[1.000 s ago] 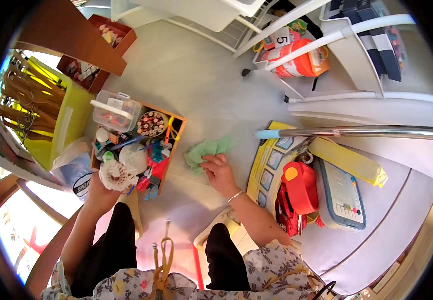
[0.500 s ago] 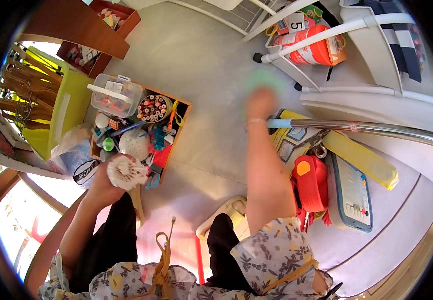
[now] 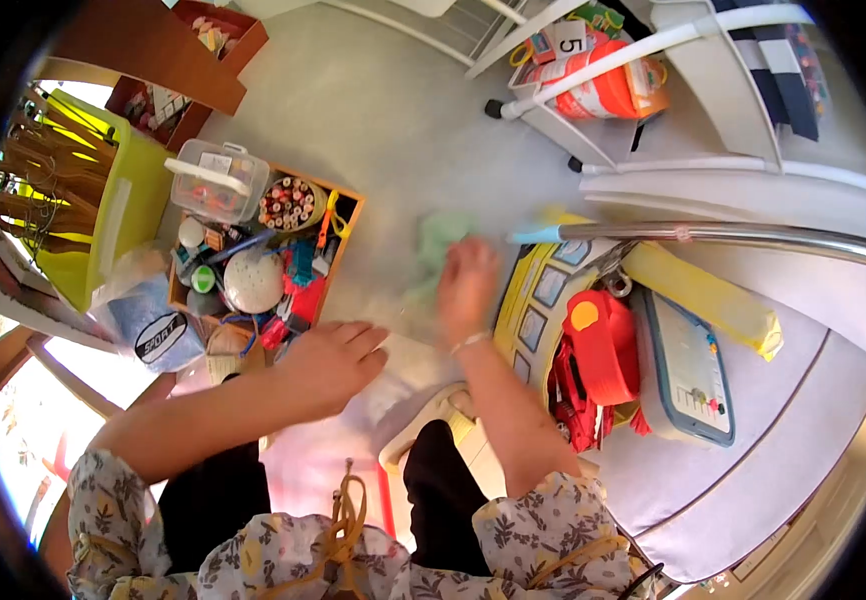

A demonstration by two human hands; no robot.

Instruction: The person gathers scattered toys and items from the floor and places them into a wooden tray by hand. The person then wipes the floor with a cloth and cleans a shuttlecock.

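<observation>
My right hand [image 3: 468, 288] is over the grey floor, its fingers on a pale green cloth [image 3: 443, 238]. Motion blurs both the cloth and the fingertips. My left hand [image 3: 338, 365] hovers palm down near the front corner of a wooden box [image 3: 345, 240], fingers stretched toward the right and nothing visible in them. Crowded into that box are a tub of colored pencils [image 3: 291, 203], a speckled white round object [image 3: 253, 280], a clear lidded container [image 3: 218, 180] and small tools.
To the left, a lime-green bin [image 3: 123, 210] holds wooden hangers beside a plastic bag marked SPORT [image 3: 161, 335]. A metal pole [image 3: 753, 236] crosses at right above a red bag-like item [image 3: 603, 345] and a blue-edged case [image 3: 688, 370]. A white wheeled rack [image 3: 553, 125] stands behind.
The white bundle has left my left hand, which has moved right and toward the middle. My right hand and the green cloth have moved left and nearer to me.
</observation>
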